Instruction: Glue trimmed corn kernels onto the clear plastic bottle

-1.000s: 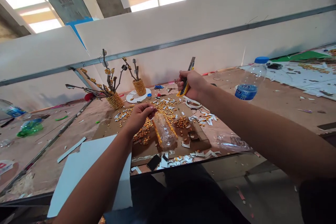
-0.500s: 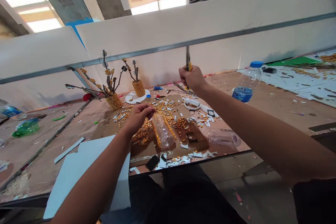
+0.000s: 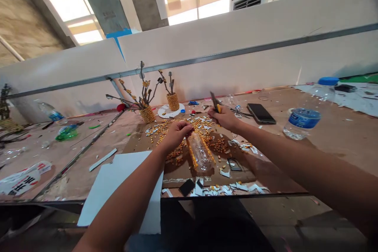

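Note:
My left hand (image 3: 176, 137) has its fingers pinched together at the far end of a clear plastic bottle (image 3: 202, 153), whose neck they hide. Rows of yellow corn kernels line the bottle's two sides, while its middle is bare and shiny. My right hand (image 3: 224, 117) is closed around a utility knife (image 3: 217, 104) with a yellow and dark handle, its dark end pointing up and away. This hand is raised just right of the bottle, apart from it. Loose corn kernels (image 3: 220, 145) lie around the bottle on a brown cardboard sheet (image 3: 138, 143).
Two kernel-covered pots (image 3: 147, 114) with twigs stand at the back. A phone (image 3: 261, 113) and a water bottle (image 3: 301, 122) are on the right. A white board (image 3: 118, 189) overhangs the front edge, near white scraps (image 3: 218, 191). A crumpled green bottle (image 3: 66, 132) lies left.
My right hand has come down with the knife, closer to the bottle. The view has turned left, shifting things rightward, and the phone has come out from behind my right arm.

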`<state>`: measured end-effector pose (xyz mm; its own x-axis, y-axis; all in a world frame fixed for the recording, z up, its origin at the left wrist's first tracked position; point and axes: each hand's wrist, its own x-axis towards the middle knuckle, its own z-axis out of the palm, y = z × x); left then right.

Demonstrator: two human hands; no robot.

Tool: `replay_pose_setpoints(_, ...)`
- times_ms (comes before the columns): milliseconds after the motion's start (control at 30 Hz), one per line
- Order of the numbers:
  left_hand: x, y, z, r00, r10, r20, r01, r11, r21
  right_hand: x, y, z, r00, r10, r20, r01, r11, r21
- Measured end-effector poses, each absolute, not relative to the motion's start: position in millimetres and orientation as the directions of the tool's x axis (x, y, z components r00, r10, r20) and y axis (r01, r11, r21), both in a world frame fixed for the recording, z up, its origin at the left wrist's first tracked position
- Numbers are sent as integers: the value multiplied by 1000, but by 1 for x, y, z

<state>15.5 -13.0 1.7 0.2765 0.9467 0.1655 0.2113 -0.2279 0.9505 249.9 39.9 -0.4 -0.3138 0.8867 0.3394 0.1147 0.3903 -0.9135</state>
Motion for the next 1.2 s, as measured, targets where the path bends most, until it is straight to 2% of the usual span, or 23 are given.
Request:
replay_pose_setpoints(133,17,-16,3,294,943,155,199,-219,955,243,23,-2,-312,911,270,62,303,-951)
replay_pose_setpoints(267,18,-18,6,321,933,165,186,-232,955,237,8,16,-415,877,244,123,319,-940)
replay_pose_setpoints(500,20,-19,5,342,920,191,209,-273,939,230,5,21,-511,743,432,202,593,-780)
replay_pose_setpoints(633,20,-21,6,329,923,200,277,-296,914,224,1,5,-486,705,517,182,660,-729)
replay_pose_setpoints(733,19,-21,5,300,928,220,332,-318,888,227,3,0,-480,701,527,169,664,-729)
replay_pose_setpoints(900,15,-14,1,238,948,210,426,-296,855,246,15,4,-518,737,433,159,581,-798)
replay_pose_setpoints(1067,6,-5,-4,359,932,42,450,-212,867,265,11,16,-638,719,277,172,483,-858)
replay_pose_setpoints(1200,-1,0,-4,434,901,-28,426,-177,887,269,-2,25,-764,637,104,213,401,-891)
